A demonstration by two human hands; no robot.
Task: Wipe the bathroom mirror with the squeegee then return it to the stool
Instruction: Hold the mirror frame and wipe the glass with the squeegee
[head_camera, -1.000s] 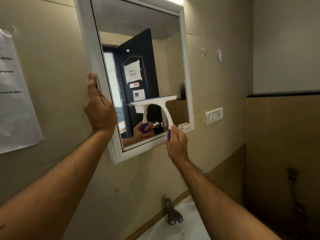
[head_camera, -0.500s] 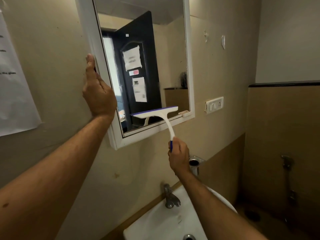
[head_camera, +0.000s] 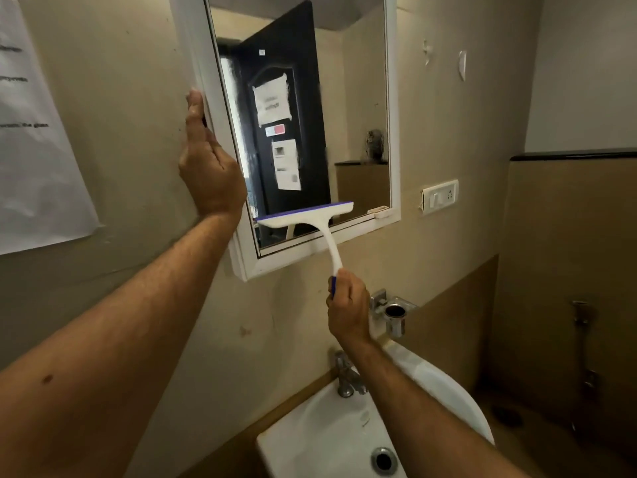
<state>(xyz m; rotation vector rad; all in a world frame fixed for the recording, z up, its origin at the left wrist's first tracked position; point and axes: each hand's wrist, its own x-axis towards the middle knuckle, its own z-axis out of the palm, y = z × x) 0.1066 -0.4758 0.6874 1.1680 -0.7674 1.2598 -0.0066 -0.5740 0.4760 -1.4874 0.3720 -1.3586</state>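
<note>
The squeegee sits low on the mirror, its purple-edged blade lying across the bottom of the glass just above the lower white frame, tilted so its right end is a little higher than its left. One second ago the blade was higher on the glass, with its reflected handle and hand showing under it; half a second ago it had already dropped near the bottom edge, and now it is at about the same low spot. The right hand grips the blue end of the white handle, fingers curled round it, below the mirror frame and above the sink. The left hand rests on the left side of the frame as before, fingers straight and pressed together, pointing up. Since a second ago more of the sink, the tap and a chrome holder on the wall have come into view. The stool is out of sight.
</note>
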